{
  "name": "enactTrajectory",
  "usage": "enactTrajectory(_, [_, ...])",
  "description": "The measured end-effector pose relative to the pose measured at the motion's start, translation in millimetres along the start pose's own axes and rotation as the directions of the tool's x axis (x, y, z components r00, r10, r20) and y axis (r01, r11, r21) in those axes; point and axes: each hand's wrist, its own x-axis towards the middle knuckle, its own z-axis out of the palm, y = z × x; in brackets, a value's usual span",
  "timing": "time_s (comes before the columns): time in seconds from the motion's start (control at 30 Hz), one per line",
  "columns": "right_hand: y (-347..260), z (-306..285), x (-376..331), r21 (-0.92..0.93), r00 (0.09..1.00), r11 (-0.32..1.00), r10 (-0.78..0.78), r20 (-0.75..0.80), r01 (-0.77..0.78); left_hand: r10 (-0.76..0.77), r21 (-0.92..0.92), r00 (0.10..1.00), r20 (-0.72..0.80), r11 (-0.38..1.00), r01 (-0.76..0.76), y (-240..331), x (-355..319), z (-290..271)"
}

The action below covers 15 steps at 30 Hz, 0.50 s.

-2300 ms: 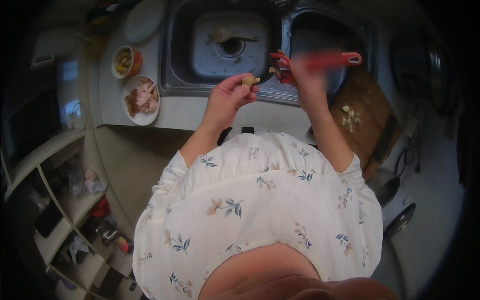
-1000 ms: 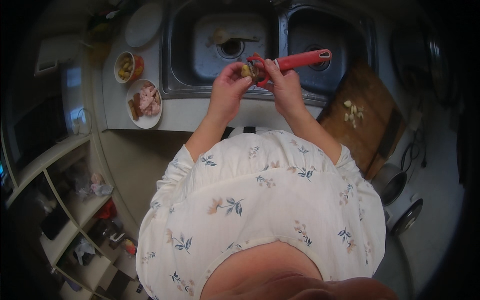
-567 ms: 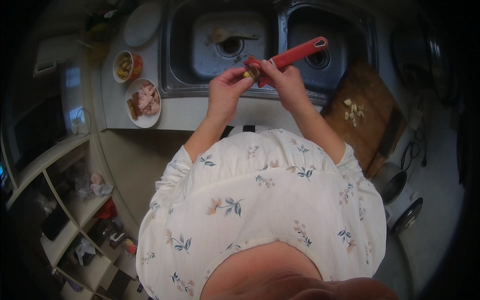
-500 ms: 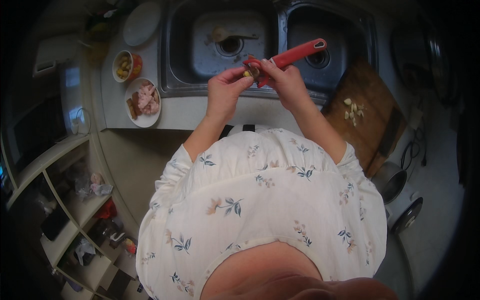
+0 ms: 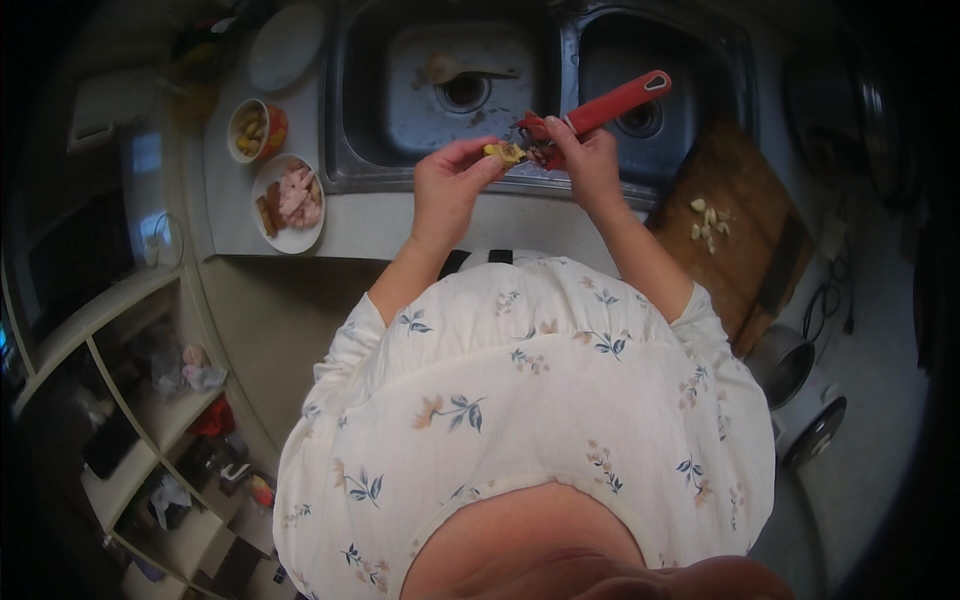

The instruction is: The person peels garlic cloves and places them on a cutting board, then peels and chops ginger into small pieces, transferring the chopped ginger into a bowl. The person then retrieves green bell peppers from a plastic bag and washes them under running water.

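Over the front edge of the left sink basin (image 5: 370, 150), my left hand (image 5: 443, 190) pinches a small piece of ginger (image 5: 505, 152), with yellow flesh and some brown skin showing. My right hand (image 5: 592, 168) is closed around a red peeler (image 5: 620, 100), its handle slanting up to the right over the right basin (image 5: 690, 90). The peeler's head is just right of the ginger; whether the blade touches it I cannot tell. Inside the left basin, a pale spoon-like utensil (image 5: 475, 72) lies by the drain among small scraps.
Left of the sink stand a red-and-yellow tub (image 5: 270, 130) with yellowish pieces, a white plate (image 5: 290, 243) of pink meat and brown pieces, and another pale plate (image 5: 285, 45). Peeled garlic cloves (image 5: 710, 220) lie on a wooden cutting board (image 5: 745, 185) at right, near a metal pot (image 5: 780, 362).
My right hand has drawn the peeler slightly right and away from the ginger. More of the ginger's yellow flesh shows in my left hand, which has barely moved.
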Motion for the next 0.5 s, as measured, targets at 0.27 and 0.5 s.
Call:
enactTrajectory(0.27, [-2.6,9.3,-2.1,-0.01,0.994,1.0,0.026,0.103,-0.025,-0.036,-0.008,0.999,-0.009,0.999,0.036,-2.4,7.5,1.1])
enactTrajectory(0.5, [0.4,9.8,-5.6,-0.091,0.989,0.993,-0.066,0.131,0.078,-0.005,0.025,0.999,-0.051,1.0,0.006,-2.1,4.1,6.0])
